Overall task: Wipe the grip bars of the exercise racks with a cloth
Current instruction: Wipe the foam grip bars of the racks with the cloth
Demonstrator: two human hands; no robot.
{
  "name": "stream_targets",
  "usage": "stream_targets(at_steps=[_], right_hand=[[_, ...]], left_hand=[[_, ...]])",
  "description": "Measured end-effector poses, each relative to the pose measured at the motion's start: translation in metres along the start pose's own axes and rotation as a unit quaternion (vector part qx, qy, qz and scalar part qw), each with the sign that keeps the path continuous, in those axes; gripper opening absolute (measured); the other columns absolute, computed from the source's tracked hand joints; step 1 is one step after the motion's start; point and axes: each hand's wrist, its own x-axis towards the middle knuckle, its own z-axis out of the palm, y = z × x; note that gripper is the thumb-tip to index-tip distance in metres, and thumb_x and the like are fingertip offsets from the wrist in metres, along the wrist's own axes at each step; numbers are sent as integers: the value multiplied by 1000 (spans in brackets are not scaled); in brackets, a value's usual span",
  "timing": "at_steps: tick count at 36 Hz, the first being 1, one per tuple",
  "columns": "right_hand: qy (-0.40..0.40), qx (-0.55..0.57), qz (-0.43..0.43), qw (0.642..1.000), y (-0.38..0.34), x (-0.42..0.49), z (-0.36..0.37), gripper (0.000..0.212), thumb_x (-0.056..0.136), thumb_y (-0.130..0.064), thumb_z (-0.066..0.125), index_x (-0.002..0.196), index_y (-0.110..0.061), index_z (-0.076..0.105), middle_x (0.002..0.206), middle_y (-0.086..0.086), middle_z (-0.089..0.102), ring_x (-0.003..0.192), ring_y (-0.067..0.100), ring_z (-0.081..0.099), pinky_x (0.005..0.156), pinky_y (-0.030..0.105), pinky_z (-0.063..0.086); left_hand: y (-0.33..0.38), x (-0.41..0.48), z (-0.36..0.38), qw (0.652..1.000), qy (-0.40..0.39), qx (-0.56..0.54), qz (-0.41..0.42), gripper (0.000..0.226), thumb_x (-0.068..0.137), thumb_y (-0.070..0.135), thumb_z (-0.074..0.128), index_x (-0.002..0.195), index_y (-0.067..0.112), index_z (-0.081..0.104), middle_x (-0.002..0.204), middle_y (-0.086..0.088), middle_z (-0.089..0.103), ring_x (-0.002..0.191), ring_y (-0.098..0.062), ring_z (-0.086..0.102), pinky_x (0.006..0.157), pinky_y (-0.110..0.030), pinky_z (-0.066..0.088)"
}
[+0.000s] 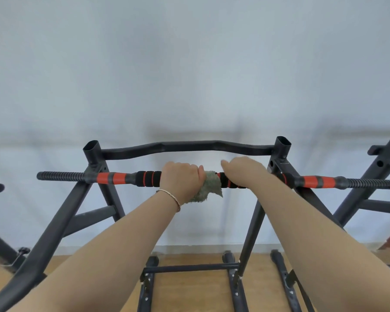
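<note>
Head view: the left hand (180, 179) is clenched round a green-grey cloth (208, 186), wrapping it onto the middle of the grip bar (148, 178) — the black-and-orange foam stretch of the centre exercise rack (92, 154). The right hand (242, 171) lies over the bar just beside the cloth; whether its fingers clasp it I cannot tell. A wiping stroke seems in hand — the next move likely calls for sliding the cloth toward the ribbed end (61, 176) with steady pressure.

Left grip (181, 179) clenched, right grip (241, 171) curled — outstretched
</note>
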Motion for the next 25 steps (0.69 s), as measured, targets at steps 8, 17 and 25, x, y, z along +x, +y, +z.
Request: stream_targets(at_steps=[8, 17, 25], right_hand=[[128, -215, -112, 962, 7, -19, 25, 28, 71, -1, 66, 81, -13, 42, 55, 0, 34, 49, 22, 41, 50, 26, 33], [365, -87, -138, 916, 20, -26, 55, 41, 100, -34, 36, 64, -17, 47, 56, -3, 42, 51, 21, 38, 55, 33, 33], [134, -260, -149, 945, -10, -6, 6, 19, 84, -1, 53, 83, -13, 39, 68, 0, 38, 69, 22, 48, 56, 32, 39]], left_hand=[[-7, 1, 5, 1000, 2, 15, 12, 25, 97, 15, 38, 119, 16, 51, 68, 2, 48, 57, -22, 46, 49, -26, 25], [-40, -20, 15, 999, 8, 36, 27, 32, 103, 27, 21, 124, 26, 46, 67, 4, 37, 63, -22, 49, 54, -29, 28], [-16, -9, -1, 998, 54, -14, 26, 23, 96, 28, 36, 100, 14, 54, 85, -3, 49, 79, -26, 46, 68, -38, 37]])
